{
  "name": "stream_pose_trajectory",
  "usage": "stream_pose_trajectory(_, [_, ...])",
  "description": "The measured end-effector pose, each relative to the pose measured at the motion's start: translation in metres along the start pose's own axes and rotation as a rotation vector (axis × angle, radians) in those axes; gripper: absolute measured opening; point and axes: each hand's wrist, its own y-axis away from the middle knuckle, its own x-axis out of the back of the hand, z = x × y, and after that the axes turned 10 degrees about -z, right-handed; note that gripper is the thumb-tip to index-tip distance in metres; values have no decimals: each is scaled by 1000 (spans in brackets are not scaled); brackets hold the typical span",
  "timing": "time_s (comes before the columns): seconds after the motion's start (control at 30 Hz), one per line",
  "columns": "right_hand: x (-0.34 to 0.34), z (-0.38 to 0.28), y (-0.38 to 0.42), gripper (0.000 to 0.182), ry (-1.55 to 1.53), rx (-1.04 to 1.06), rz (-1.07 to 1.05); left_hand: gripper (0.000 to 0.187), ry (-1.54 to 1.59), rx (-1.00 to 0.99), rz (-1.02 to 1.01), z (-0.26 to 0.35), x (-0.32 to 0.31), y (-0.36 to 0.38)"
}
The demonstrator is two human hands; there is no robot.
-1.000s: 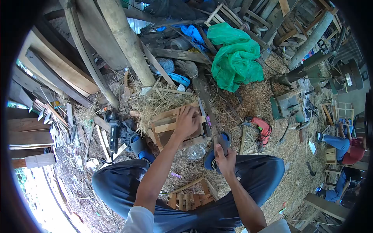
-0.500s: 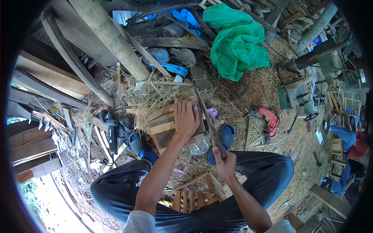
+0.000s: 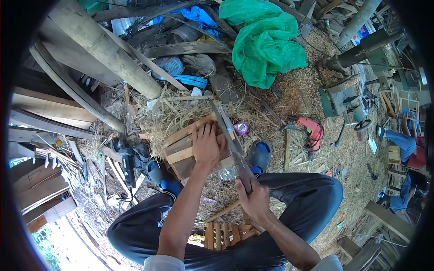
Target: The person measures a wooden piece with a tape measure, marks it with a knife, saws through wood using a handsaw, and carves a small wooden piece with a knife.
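A small slatted wooden crate [image 3: 178, 157] sits tilted on the straw-strewn ground between my feet. My left hand [image 3: 206, 147] presses on its top, fingers bent over the slats and thumb toward the right side. In my right hand [image 3: 255, 201] is a handsaw, fingers wrapped round its dark handle. The long tapering blade of the handsaw [image 3: 236, 151] points away from me, along the crate's right edge. Its teeth do not show. Part of the crate is hidden under my left hand.
Another slatted wooden piece [image 3: 221, 235] lies between my legs. A black power tool [image 3: 128, 165] is at left, a red drill [image 3: 311, 133] at right. Beside the blade is a small purple object [image 3: 241, 128]. Green plastic [image 3: 271, 49] lies ahead; a person [image 3: 407, 147] sits far right.
My left hand and the crate sit slightly further left in view. The handsaw has tilted, its tip swinging left, and my right hand is slightly lower and further left.
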Motion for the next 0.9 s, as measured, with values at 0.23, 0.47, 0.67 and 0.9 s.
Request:
stream_pose_trajectory(0.23, [21, -25, -3, 34, -83, -98, -108, 47, 14, 14, 42, 1, -1, -5])
stream_pose_trajectory(0.47, [17, -30, 3, 38, -70, -156, -120, 45, 15, 6, 71, 5, 3, -5])
stream_pose_trajectory(0.67, [7, -30, 0, 41, -124, -166, -114, 54, -27, 7, 14, 1, 2, -5])
stream_pose_trajectory(0.9, [12, -25, 2, 39, -17, -51, -30, 62, -33, 1, -15, 3, 3, -5])
